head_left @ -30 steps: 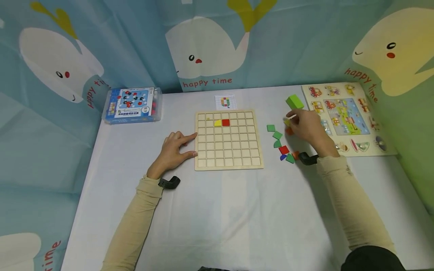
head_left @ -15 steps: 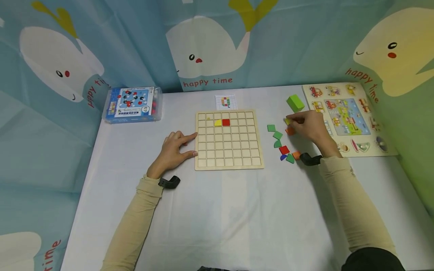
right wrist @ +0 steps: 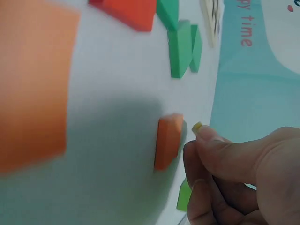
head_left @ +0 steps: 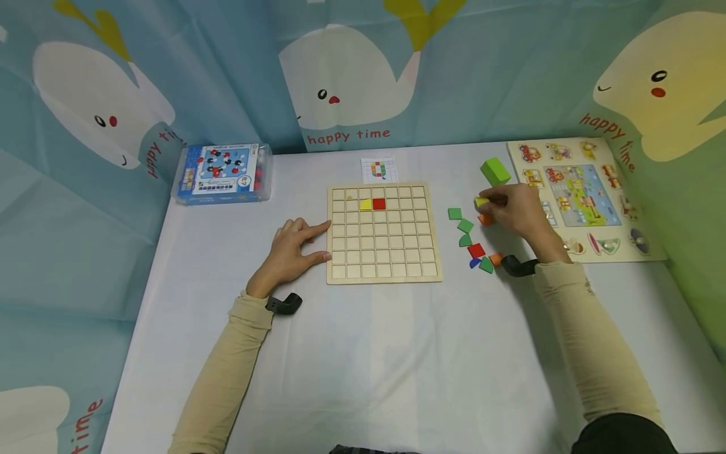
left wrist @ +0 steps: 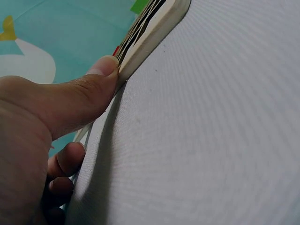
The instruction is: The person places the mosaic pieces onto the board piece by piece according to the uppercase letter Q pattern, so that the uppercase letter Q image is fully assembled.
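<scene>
At the far left of the white-covered counter [head_left: 351,353] lies a blue-and-clear plastic box [head_left: 224,176]. Next, the left hand [head_left: 289,252] has thumb and index finger spread apart, their tips touching the left edge of a square, pale wooden grid board [head_left: 386,243]. In its second row, a yellow cut-corner piece [head_left: 365,204] sits beside a flat red square [head_left: 379,203]. Past the loose green pieces [head_left: 466,226], the right hand [head_left: 518,211] pinches a small yellow piece [head_left: 481,202] between its fingers, near an orange piece [head_left: 486,219] and a bright green rectangular block [head_left: 496,171].
</scene>
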